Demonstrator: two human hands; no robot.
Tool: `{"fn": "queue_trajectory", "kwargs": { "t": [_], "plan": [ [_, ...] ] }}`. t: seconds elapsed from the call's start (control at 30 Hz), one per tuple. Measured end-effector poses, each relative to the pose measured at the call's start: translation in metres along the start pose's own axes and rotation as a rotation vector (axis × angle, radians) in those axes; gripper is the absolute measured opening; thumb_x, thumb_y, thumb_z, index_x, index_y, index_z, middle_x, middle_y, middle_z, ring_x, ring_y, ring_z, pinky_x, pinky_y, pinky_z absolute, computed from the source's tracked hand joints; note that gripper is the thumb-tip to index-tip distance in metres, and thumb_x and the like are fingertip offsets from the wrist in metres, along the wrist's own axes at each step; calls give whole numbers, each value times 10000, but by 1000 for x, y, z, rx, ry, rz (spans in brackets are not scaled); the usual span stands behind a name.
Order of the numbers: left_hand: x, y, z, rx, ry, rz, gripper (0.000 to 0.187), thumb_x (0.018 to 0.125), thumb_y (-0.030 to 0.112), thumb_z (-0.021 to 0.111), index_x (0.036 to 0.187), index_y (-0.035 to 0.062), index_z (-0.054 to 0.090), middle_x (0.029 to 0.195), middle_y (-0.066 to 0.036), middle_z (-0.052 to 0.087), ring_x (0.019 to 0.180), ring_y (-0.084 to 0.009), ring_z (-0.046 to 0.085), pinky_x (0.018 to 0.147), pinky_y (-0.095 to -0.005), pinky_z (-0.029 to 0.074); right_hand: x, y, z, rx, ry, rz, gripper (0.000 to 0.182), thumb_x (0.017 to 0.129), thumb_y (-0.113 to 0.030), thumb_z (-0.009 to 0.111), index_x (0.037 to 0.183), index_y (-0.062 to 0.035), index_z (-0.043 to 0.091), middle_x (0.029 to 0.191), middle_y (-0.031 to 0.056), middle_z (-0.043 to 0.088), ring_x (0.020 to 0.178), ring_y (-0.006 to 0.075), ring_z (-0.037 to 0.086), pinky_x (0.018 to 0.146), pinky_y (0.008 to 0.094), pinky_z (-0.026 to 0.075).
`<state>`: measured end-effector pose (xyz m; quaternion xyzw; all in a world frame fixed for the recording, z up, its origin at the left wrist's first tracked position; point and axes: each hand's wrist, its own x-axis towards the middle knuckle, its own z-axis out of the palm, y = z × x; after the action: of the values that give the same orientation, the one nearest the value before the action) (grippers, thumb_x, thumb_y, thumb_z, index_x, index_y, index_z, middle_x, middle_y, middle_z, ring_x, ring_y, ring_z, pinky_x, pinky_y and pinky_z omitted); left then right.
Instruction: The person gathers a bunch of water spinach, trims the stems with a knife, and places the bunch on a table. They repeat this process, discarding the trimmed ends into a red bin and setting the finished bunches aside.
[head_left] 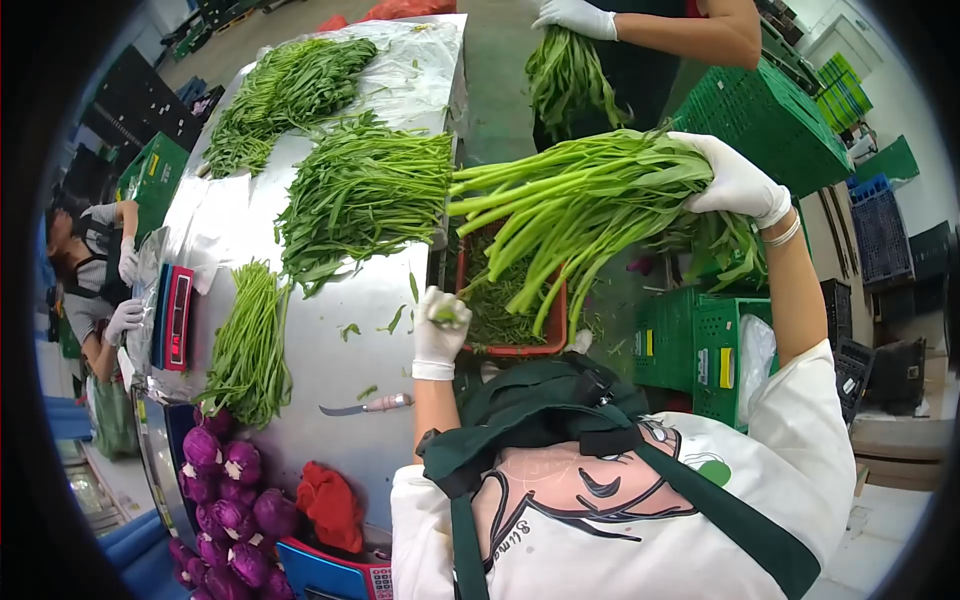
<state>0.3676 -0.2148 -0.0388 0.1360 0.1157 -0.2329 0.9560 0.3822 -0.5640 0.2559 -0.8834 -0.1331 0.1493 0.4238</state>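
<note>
My right hand, in a white glove, grips a large bunch of long-stemmed leafy greens by the leafy end. The cut stems point left, over a red-orange crate with green trimmings inside. My left hand, also gloved, is closed at the table's edge, with a small bit of greens showing between its fingers. On the metal table lie a big pile of greens and a smaller bundle. A curved knife rests left of my left forearm.
More greens lie at the table's far end. Red cabbages, a red cloth and a blue scale are at lower left. Another scale stands at the left edge. Green crates stand right. Two co-workers are nearby, one holding greens.
</note>
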Motion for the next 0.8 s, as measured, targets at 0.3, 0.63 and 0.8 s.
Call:
{"fn": "queue_trajectory", "kwargs": {
  "t": [0.3, 0.63, 0.8],
  "plan": [
    [20, -16, -69, 978, 182, -190, 296, 881, 342, 596, 922, 53, 552, 688, -19, 520, 541, -122, 480, 524, -243, 390, -23, -7, -11, 64, 180, 31, 627, 629, 21, 624, 1237, 50, 475, 1135, 55, 584, 1036, 100, 515, 955, 257, 396],
    [9, 0, 113, 969, -229, 477, 405, 921, 178, 554, 1279, 16, 455, 1177, -84, 556, 1019, -154, 556, 858, -275, 438, -32, -10, 1, 132, 99, 44, 662, 590, -3, 661, 1227, 47, 486, 1125, 48, 580, 1033, 108, 512, 969, 260, 385],
    [2, -4, 155, 1257, -239, 479, 376, 885, 145, 596, 1202, -28, 490, 1074, -100, 592, 1001, -172, 559, 874, -295, 441, -31, -2, 6, 148, 66, 30, 638, 591, -6, 663, 1204, 43, 495, 1113, 45, 583, 1019, 105, 506, 964, 254, 381]
  ]
}}
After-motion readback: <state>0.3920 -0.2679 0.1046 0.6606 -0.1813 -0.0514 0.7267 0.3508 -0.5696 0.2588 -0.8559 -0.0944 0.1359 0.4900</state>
